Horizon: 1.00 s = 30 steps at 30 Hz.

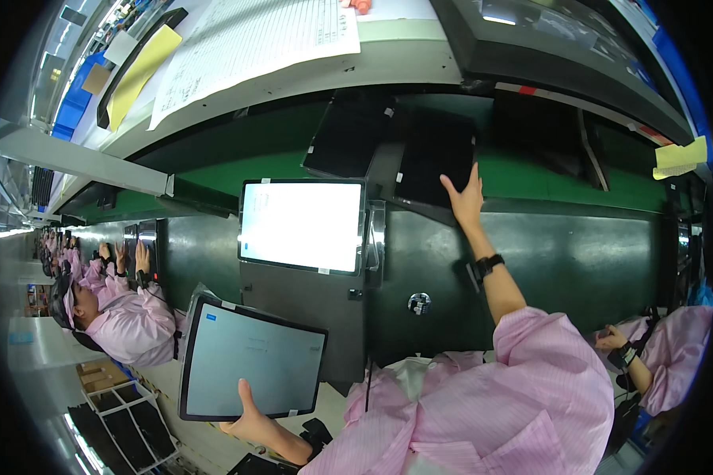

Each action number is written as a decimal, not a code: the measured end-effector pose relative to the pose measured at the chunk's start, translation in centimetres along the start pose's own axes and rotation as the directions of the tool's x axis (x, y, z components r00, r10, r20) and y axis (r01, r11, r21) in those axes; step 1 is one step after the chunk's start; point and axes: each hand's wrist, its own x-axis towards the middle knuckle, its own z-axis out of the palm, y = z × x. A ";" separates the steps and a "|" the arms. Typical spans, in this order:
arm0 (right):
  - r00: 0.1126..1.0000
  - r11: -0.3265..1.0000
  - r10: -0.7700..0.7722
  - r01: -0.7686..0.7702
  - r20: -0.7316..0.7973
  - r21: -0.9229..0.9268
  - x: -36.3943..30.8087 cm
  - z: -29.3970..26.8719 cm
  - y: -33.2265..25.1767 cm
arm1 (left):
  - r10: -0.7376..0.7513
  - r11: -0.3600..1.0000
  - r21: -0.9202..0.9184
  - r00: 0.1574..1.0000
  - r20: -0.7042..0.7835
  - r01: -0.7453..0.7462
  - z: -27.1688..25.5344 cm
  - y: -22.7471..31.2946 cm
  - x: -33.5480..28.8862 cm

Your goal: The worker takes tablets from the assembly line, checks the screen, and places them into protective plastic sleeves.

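A tablet [253, 360] with a lit pale screen tilts at the lower left, gripped at its lower edge by my left hand [255, 423], thumb over the screen. My right hand [467, 198] reaches forward to a dark tablet [436, 158] on the green belt, thumb spread from the fingers along its right edge. Whether those fingers close round that edge is hard to see. Beside it lies another dark tablet [348, 134]. Between my hands a tablet with a bright white screen [303, 226] rests on a dark grey box-like stand [301, 309].
Above the belt runs a shelf [412, 51] with a written sheet [253, 55]. More dark panels [539, 142] lie at the right of the belt. A small round object [420, 303] sits on the green bench [531, 245]. Co-workers sit at left [131, 317] and right [673, 356].
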 end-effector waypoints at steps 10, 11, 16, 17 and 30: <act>0.977 0.993 -0.100 0.110 0.187 -0.044 10.0 3.3 1.8 | 0.004 1.000 -0.020 0.997 -0.083 -0.006 -2.8 -1.4 -0.2; 0.980 0.987 -0.125 0.139 0.157 -0.076 9.6 3.4 1.9 | -0.007 1.000 -0.027 0.993 -0.119 0.004 -3.3 -1.7 -0.4; 0.569 0.561 -0.697 0.812 0.436 -0.162 -0.3 2.2 -4.6 | -0.083 0.995 -0.077 0.935 -0.345 0.060 -8.8 -2.4 -1.2; 0.492 0.476 -0.724 0.863 0.484 -0.166 -0.2 2.6 -3.3 | -0.131 0.990 -0.099 0.909 -0.397 0.099 -10.3 -2.2 -1.9; 0.225 0.638 -0.765 0.401 0.604 0.658 -24.0 -14.3 0.3 | -0.563 0.617 -0.697 0.824 -0.067 0.365 -33.0 -20.5 -17.1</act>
